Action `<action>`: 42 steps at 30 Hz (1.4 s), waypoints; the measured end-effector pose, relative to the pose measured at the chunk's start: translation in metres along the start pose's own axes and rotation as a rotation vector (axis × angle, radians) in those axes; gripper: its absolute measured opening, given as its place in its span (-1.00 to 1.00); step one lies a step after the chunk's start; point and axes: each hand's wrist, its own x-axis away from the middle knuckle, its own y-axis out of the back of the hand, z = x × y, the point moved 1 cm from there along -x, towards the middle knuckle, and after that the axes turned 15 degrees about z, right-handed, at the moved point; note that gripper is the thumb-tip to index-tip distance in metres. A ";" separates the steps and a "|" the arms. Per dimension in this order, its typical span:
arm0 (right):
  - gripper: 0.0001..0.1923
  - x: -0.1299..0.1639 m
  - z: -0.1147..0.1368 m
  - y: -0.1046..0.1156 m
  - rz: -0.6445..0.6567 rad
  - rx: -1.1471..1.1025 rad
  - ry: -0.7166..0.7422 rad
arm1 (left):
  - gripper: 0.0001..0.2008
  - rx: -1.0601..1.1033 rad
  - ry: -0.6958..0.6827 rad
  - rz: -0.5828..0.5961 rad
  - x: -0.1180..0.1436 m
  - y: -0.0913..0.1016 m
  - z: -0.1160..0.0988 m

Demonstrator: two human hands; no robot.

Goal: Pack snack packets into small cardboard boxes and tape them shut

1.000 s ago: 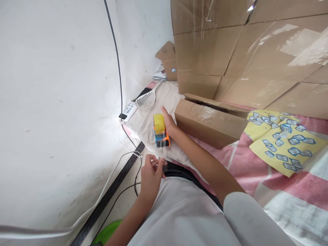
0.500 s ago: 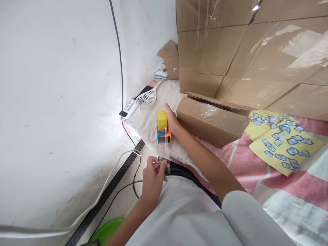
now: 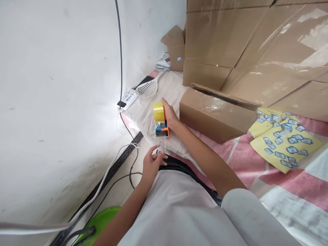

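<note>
My right hand (image 3: 169, 114) is wrapped round a tape dispenser (image 3: 162, 131) with a blue and orange body and a yellow-looking tape roll (image 3: 158, 112). A strip of clear tape (image 3: 161, 143) runs from the dispenser toward my body. Its free end is pinched between the thumb and fingers of my left hand (image 3: 153, 160). Just right of my right hand, a closed-looking cardboard box (image 3: 212, 112) lies on the bed cover, with a raised flap edge along its top and clear tape on its side.
Large taped cartons (image 3: 210, 41) stand behind. A white slotted skimmer (image 3: 147, 89) lies by the wall near a smaller open box (image 3: 176, 51). Yellow sheets with stickers (image 3: 284, 147) lie at right. Cables (image 3: 120, 61) hang along the wall, and a green basin (image 3: 102, 218) is on the floor.
The tape dispenser, in my right hand, has shifted slightly up in view, and my left hand has also risen with the tape end. The whole view has shifted a little.
</note>
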 end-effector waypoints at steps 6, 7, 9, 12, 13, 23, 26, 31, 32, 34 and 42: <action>-0.40 0.006 -0.004 0.004 0.364 0.153 0.060 | -0.47 -0.008 -0.010 0.023 -0.006 0.004 0.012; -0.40 0.008 -0.003 0.005 0.413 0.182 0.032 | -0.49 -0.001 -0.007 0.026 -0.008 0.005 0.015; -0.37 0.012 -0.001 0.006 0.449 0.215 -0.002 | -0.51 0.014 0.000 0.029 -0.010 0.007 0.020; -0.29 0.014 -0.004 0.001 0.394 0.223 0.012 | -0.55 0.012 0.004 0.039 -0.012 0.008 0.027; -0.28 0.013 -0.006 -0.001 0.359 0.220 0.030 | -0.56 0.007 0.004 0.048 -0.012 0.007 0.028; -0.35 0.002 -0.016 -0.007 0.069 0.161 0.126 | -0.76 -0.064 -0.116 -0.043 0.001 0.015 0.014; -0.30 0.004 -0.015 -0.009 -0.007 0.197 0.099 | -0.74 0.038 -0.082 0.020 0.013 0.015 -0.004; -0.25 0.005 -0.015 -0.013 -0.044 0.217 0.096 | -0.67 0.223 -0.033 0.092 0.024 0.006 -0.019; -0.24 0.005 -0.015 -0.013 -0.049 0.217 0.096 | -0.66 0.243 -0.032 0.096 0.024 0.005 -0.018; -0.24 0.004 -0.013 -0.011 -0.066 0.215 0.086 | -0.66 0.269 -0.030 0.100 0.022 0.004 -0.012; -0.36 0.010 -0.008 -0.023 -0.097 0.167 -0.069 | -0.73 0.088 -0.117 0.093 -0.003 0.012 0.020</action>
